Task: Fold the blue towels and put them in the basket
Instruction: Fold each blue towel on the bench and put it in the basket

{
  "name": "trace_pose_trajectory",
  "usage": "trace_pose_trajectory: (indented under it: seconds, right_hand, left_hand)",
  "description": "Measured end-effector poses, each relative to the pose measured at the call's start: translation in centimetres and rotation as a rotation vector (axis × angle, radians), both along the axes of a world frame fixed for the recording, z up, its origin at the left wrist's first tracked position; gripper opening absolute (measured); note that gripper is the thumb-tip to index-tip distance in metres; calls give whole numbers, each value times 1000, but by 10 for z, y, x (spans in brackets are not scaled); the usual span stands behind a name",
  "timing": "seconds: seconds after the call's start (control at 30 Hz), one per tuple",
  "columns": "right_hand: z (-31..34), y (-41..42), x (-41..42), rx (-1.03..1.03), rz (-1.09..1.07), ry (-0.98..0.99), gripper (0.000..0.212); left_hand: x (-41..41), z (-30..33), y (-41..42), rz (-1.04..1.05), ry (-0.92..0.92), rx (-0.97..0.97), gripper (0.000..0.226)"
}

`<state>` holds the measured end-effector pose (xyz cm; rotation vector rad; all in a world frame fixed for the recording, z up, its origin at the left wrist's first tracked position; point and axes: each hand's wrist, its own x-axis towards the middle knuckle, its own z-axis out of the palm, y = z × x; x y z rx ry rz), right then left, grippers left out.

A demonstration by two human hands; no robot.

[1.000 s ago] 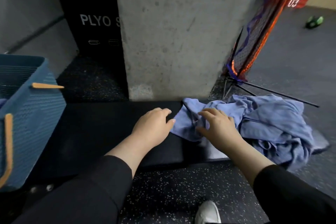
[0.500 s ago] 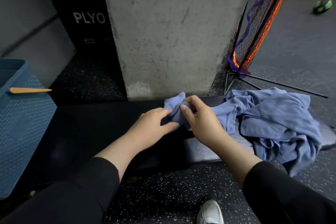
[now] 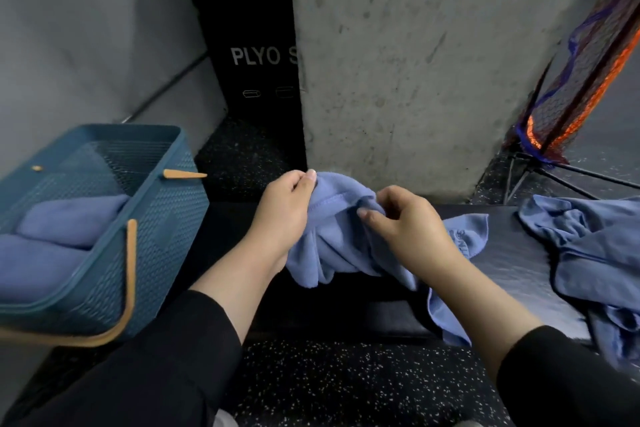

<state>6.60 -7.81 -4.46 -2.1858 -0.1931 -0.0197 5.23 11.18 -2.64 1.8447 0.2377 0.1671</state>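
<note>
A crumpled blue towel (image 3: 332,239) hangs between my two hands above the black bench (image 3: 512,274). My left hand (image 3: 282,208) pinches its hemmed edge at the upper left. My right hand (image 3: 405,225) grips the same edge a little to the right, and the cloth bunches and droops below both. A pile of more blue towels (image 3: 599,253) lies on the bench's right end. At the left stands a teal mesh basket (image 3: 162,229) with tan handles, holding folded blue towels (image 3: 65,229).
A concrete pillar (image 3: 398,62) rises right behind the bench. Black and green plyo boxes (image 3: 256,55) stand at the back left. A net on a black stand (image 3: 568,107) leans at the right. Speckled rubber floor (image 3: 346,385) lies below the bench.
Both hands have taken hold of one towel and lifted it off the pile, pulling it left to the bench's middle. The view has swung left, so the basket shows more fully.
</note>
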Motion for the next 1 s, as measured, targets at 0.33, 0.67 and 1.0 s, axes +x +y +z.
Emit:
trace_pose_trajectory:
  seconds: [0.33,0.67,1.0]
  right_hand:
    - [-3,46,-5,-171,244,-347,15]
    - [4,37,2,25,417,-82,18]
    - [18,28,14,270,-86,-3,16]
  left_hand:
    - [3,-2,19,21,279,-454,33]
    - [14,-10,19,-40,291,-499,3]
    - [6,-1,16,-443,120,142,19]
